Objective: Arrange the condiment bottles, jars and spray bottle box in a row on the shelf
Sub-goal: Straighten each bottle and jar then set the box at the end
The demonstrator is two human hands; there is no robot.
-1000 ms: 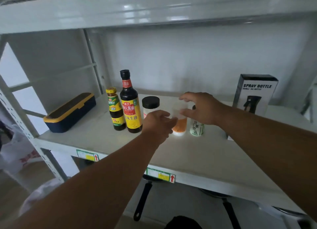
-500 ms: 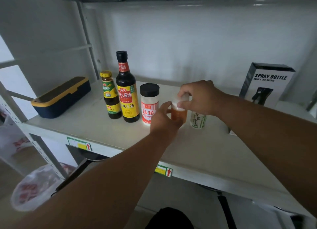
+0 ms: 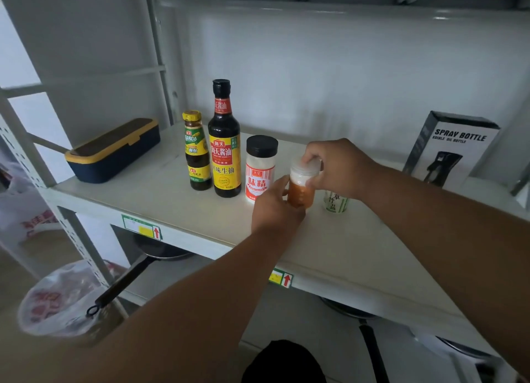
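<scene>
On the white shelf (image 3: 172,204) stands a row: a small yellow-capped bottle (image 3: 196,150), a tall dark soy sauce bottle (image 3: 224,141), a black-lidded white jar (image 3: 260,167) and a clear-lidded jar of orange powder (image 3: 301,184). My left hand (image 3: 275,207) grips the orange jar's lower body. My right hand (image 3: 338,167) holds its lid from above. A small green-labelled jar (image 3: 335,203) stands just right of it, partly hidden by my right wrist. The spray bottle box (image 3: 450,150) stands upright at the far right.
A dark blue box with a yellow rim (image 3: 114,150) lies at the shelf's left end. Pans with black handles (image 3: 126,279) hang under the shelf. A plastic-lined bin (image 3: 60,299) sits on the floor at lower left. An upper shelf runs overhead.
The view has tilted and moved closer. Both hands have stayed on the orange jar, which has shifted slightly towards the black-lidded jar; my left hand now wraps its lower body.
</scene>
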